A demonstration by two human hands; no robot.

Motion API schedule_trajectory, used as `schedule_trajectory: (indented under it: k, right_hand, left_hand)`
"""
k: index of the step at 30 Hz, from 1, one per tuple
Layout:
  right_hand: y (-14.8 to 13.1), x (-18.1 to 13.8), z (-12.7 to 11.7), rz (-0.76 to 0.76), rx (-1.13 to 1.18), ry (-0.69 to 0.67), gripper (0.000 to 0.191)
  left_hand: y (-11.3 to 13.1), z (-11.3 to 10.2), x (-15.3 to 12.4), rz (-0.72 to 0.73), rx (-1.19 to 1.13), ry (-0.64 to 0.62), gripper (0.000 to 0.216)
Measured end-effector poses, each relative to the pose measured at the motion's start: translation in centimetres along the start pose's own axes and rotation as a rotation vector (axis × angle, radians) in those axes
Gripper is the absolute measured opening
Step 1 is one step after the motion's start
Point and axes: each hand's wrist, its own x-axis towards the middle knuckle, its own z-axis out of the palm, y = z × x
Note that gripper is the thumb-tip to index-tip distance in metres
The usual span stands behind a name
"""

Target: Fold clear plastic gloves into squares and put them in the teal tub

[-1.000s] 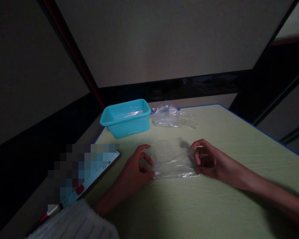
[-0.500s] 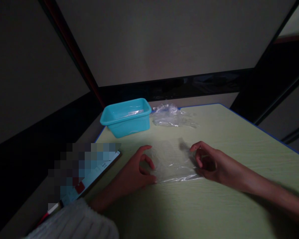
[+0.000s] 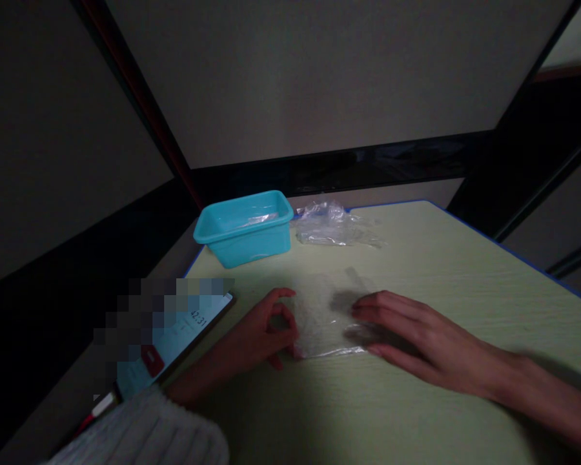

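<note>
A clear plastic bag lies flat on the pale green table, between my hands. My left hand rests at the bag's left edge with its fingers curled, and the fingertips press the lower left corner. My right hand lies flat over the right part of the bag, fingers stretched out and pointing left.
A turquoise plastic tub stands at the table's far left corner with clear plastic inside. A crumpled pile of clear bags lies just right of it. A phone with a lit screen hangs over the left edge.
My right hand has uncurled and slid left onto the bag, flattening it. My left hand has stayed at the bag's left edge.
</note>
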Motion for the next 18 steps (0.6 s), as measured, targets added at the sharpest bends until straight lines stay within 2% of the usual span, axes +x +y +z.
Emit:
schedule_trajectory:
  k: [4,8,12,18]
  right_hand:
    - [-0.6,0.3,0.7,-0.089,-0.064,-0.185,0.051]
    - [-1.5,0.7,1.2,-0.12,-0.012,-0.328,0.068]
    - [-1.9,1.0,1.4,-0.104,0.057,-0.415,0.07]
    - [-1.5,0.7,1.6,-0.1,0.126,-0.428,0.068]
  left_hand:
    - [0.0,0.2,0.0,-0.023,-0.025,-0.004,0.048]
    - [0.1,0.3,-0.1,-0.051,-0.029,0.004,0.045]
    - [0.1,0.3,-0.2,-0.083,-0.04,-0.047,0.043]
    - [-0.2,-0.2,-0.3,-0.075,-0.044,-0.143,0.047]
